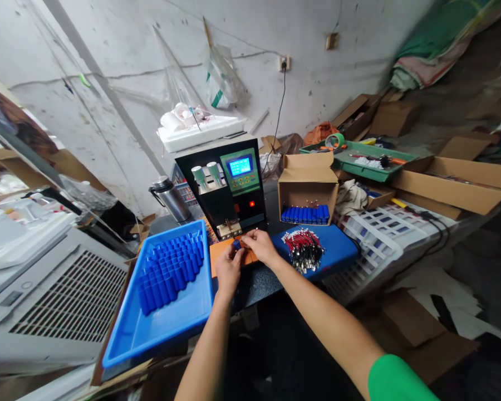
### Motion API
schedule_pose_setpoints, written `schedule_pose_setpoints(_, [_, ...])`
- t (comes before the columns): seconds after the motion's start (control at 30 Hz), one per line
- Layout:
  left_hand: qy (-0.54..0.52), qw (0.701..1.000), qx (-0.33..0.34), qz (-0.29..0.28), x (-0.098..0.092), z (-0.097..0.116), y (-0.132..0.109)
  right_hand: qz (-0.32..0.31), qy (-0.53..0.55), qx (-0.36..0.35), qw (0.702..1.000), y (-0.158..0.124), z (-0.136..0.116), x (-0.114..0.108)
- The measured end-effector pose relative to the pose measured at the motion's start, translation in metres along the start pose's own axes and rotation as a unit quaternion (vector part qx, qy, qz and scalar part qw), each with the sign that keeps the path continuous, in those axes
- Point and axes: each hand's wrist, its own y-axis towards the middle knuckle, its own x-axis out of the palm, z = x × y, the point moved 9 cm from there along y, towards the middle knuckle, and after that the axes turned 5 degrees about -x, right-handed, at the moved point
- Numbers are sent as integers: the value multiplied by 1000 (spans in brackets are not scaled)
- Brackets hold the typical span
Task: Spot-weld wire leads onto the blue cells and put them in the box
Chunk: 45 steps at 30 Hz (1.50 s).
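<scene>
In front of the black spot welder [244, 197], my left hand [229, 266] is closed on a small blue battery cell [236, 244] above the orange block [217, 255]. The fingers of my right hand [261, 245] pinch a thin wire lead beside the cell; most of it is hidden. Just behind both hands are the welder's electrodes [229, 227]. To the left, upright blue cells [171, 270] stand in rows in a blue tray [123, 340]. A pile of red and black wire leads [304, 249] with white connectors lies on a blue surface [340, 250] at right.
A cardboard box [309, 170] behind the leads holds more blue cells. A steel flask [173, 197] stands left of the welder, and white foam [202, 133] rests on top. Further right are a green tray [365, 172] with tools and a white plastic crate [365, 245].
</scene>
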Motion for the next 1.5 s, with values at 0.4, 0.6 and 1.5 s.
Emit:
schedule_pose_setpoints(0.4, [107,993,-6,55,-5,-6,3,-16,-86,16,996,8,10,9])
schedule_pose_setpoints(0.6, [116,992,-9,57,-5,-6,3,-11,-96,20,995,10,12,9])
schedule_pose_setpoints(1.5, [104,993,-4,58,-4,0,3,-34,-96,14,995,13,2,14])
